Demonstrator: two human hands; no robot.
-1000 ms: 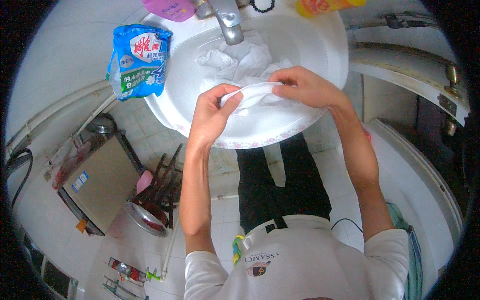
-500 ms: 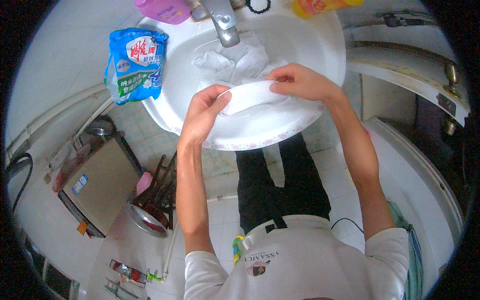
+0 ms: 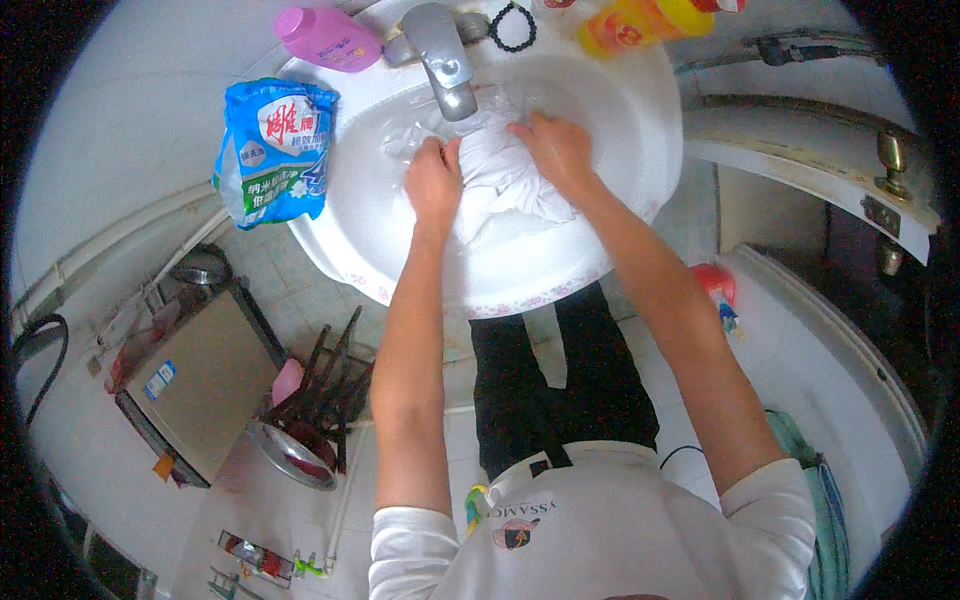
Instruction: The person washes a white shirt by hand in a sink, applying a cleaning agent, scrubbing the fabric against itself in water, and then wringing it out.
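Note:
A wet, crumpled white cloth garment (image 3: pixel 497 185) lies bunched in the washbasin (image 3: pixel 380 235), below the tap (image 3: pixel 440 60). My left hand (image 3: pixel 435 188) is closed on its left side, thumb pointing up toward the tap. On the far right of the bundle, my right hand (image 3: pixel 560 155) grips the fabric with its thumb turned inward. Fabric and the hands themselves hide some fingertips. Under the tap the water looks cloudy or sudsy around the cloth.
A blue detergent bag (image 3: pixel 277 150) stands at the basin's left rim. Along the back ledge are a pink bottle (image 3: pixel 328 40), a black bead bracelet (image 3: pixel 513 28) and a yellow-orange bottle (image 3: pixel 645 25). A door handle (image 3: pixel 892 160) is at the right.
Both hands have moved away from me, deeper into the basin. The white cloth's edge, stretched between them before, is now bunched down in the basin. The view has shifted slightly.

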